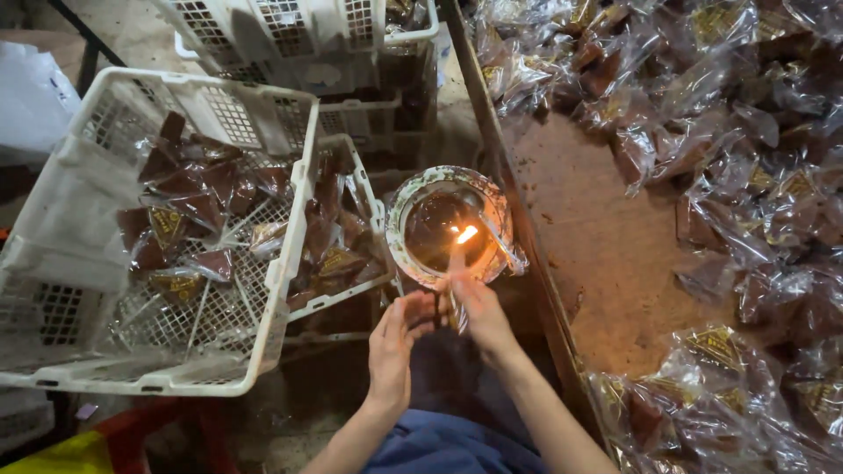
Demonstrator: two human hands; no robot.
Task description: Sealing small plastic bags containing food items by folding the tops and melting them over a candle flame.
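Dim workshop light falls on a brown tabletop (597, 237) heaped along its edges with clear packets of dark brown sweets (702, 105). Beside it, a person holds both hands over a round tin (443, 226) where a small flame (466, 233) burns. The right hand (479, 312) pinches the open end of a clear packet (458, 290) between closed fingers and points it up at the flame, a position that looks suited to melting the plastic shut. The left hand (392, 338) is partly open, its palm turned toward the right hand and its fingers loosely curled just beside the packet; whether it touches the wrapper cannot be told. To the left, a white plastic crate (61, 228) tilts toward the person, with packed sweets (189, 219) lying across its mesh floor. A second crate (347, 219) behind it also holds packets, within easy reach of the flame.
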